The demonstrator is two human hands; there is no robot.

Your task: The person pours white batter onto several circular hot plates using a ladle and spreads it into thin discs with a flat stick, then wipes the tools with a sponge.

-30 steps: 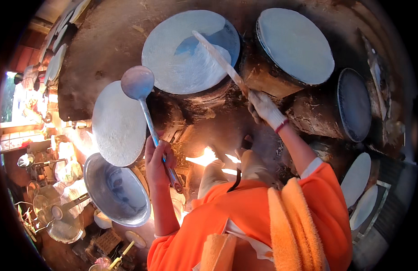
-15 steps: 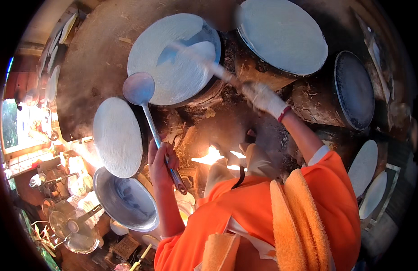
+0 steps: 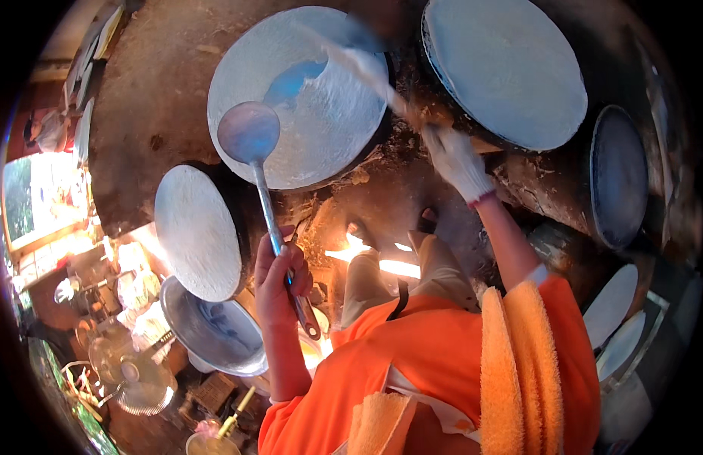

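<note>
My left hand (image 3: 281, 279) is closed around the handle of a metal ladle (image 3: 250, 136), whose round bowl is raised over the near-left edge of a large round griddle (image 3: 290, 85). White batter (image 3: 332, 140) coats most of that griddle, with a bluish-grey bare patch in the middle. My right hand (image 3: 456, 161), in a white glove with a red cuff, grips a long pale spreader (image 3: 363, 72). Its blade reaches over the griddle's far right side and is blurred by motion, so contact with the batter cannot be told.
A second griddle (image 3: 511, 76) covered in white stands at the upper right, beside a dark bare one (image 3: 618, 178). To the left is another white-topped round (image 3: 198, 231) above a metal basin (image 3: 215, 326). Bright firelight (image 3: 397, 268) glows near my legs. A fan (image 3: 131, 371) stands lower left.
The spreader has swept toward the far right part of the griddle, and the bare patch has shrunk and changed shape. My right hand has shifted slightly; the ladle stays in my left hand.
</note>
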